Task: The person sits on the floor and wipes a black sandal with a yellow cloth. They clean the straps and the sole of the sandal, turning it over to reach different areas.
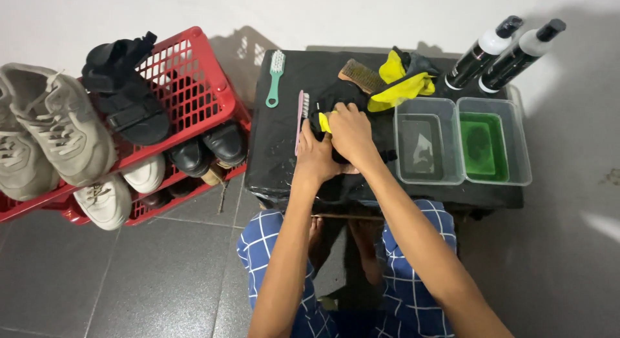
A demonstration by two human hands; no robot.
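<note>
Both my hands meet over a black shoe [336, 99] with a yellow patch on a low table [284, 163] covered in black plastic. My left hand [314, 156] grips the shoe's near side. My right hand [349, 131] closes over its top, next to the yellow patch [325, 122]. Most of the shoe is hidden under my hands. A pink brush [301, 118] lies just left of my left hand, and a green brush [275, 76] lies farther back.
A wooden brush [359, 74] and a yellow-and-grey cloth [403, 80] lie behind the shoe. Two clear tubs stand on the right, one with clear liquid [427, 144], one with green [492, 144]. Two bottles [504, 51] lean behind them. A red basket [187, 86] of shoes stands at the left.
</note>
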